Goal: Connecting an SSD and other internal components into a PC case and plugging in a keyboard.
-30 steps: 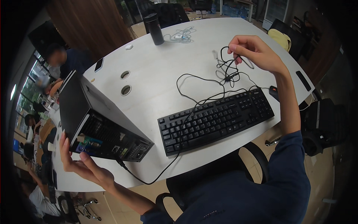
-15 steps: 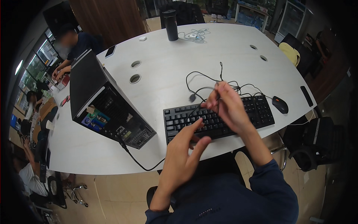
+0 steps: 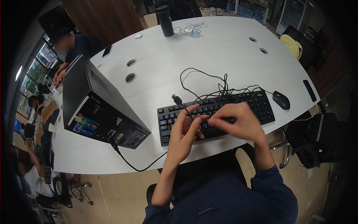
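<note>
Between the fingers of my left hand (image 3: 182, 136) runs a thin black cable, with its USB plug (image 3: 176, 99) sticking up past my fingertips. Close beside it, my right hand (image 3: 240, 121) is closed in a pinch, slightly blurred. What its fingertips grip is hidden. Both hands are over the black keyboard (image 3: 263, 108), which lies near the front edge of the table. More black cable (image 3: 224, 84) lies in loose loops behind the keyboard and over its back edge. A black mouse (image 3: 281, 100) rests just right of the keyboard.
A black computer tower (image 3: 100, 100) stands at the left, a black cord (image 3: 128, 161) plugged into its back. Farther off are a dark tumbler (image 3: 165, 21), a pale coiled cable (image 3: 192, 30) and a phone (image 3: 107, 50). Other people sit at the left.
My right hand has come down toward the keyboard, beside my left fingertips. My left hand has closed on the cable, and the plug now points up and left. The cable loops have shifted.
</note>
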